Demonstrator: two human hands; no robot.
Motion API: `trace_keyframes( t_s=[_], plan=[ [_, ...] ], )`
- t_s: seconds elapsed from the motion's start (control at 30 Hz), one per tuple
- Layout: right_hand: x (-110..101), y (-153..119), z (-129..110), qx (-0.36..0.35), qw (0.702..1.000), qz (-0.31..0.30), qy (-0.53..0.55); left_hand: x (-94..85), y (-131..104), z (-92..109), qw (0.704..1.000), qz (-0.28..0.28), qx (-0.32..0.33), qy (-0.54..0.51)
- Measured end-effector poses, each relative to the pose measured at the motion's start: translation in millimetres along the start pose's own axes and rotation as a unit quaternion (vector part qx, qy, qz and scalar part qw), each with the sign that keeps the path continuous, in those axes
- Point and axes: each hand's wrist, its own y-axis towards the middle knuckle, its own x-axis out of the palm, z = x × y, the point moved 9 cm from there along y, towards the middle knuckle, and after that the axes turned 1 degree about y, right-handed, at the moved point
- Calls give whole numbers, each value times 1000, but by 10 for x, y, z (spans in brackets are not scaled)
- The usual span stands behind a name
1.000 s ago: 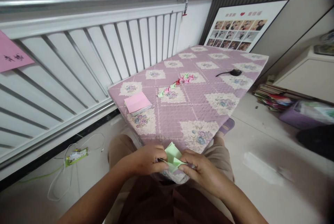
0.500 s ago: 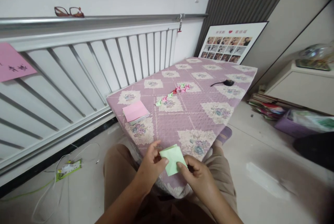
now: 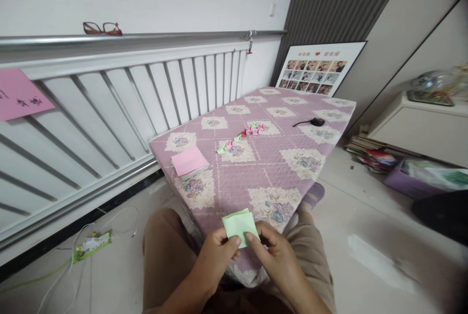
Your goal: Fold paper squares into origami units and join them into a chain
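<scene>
A folded piece of light green paper point(image 3: 239, 225), roughly square with layered upper edges, is held above the near corner of the table. My left hand point(image 3: 220, 255) pinches its lower left part, thumb on the front face. My right hand point(image 3: 273, 248) grips the lower right edge, its thumb also on the front and its fingers behind. Further in on the table lies a stack of square paper point(image 3: 190, 162) with a pink sheet on top. Beyond the stack, a row of small folded paper pieces point(image 3: 239, 137) in green, pink and red runs diagonally.
A purple flowered cloth point(image 3: 252, 172) covers the table. Toward its far right lies a black object with a thin tail point(image 3: 316, 122). A white radiator point(image 3: 197, 80) runs along the left side, with glasses point(image 3: 102, 29) on the pipe above. A power strip point(image 3: 93, 245) with cables sits on the floor.
My left hand's fingers have closed in under the green paper's lower edge, having been spread at its left side. The paper has turned slightly more upright. The camera view has tilted up a little.
</scene>
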Motion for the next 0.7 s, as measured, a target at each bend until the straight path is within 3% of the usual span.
trace_keyframes(
  t_s=[0.23, 0.5, 0.7],
  plan=[
    [-33, 57, 45, 49, 995, 27, 87, -10, -12, 37, 993, -6, 33, 115],
    [-15, 37, 147, 96, 984, 46, 141, 18, -35, 47, 993, -23, 27, 113],
    [-19, 59, 229, 135, 958, 80, 240, 2, -35, 69, 988, -25, 37, 146]
  ],
)
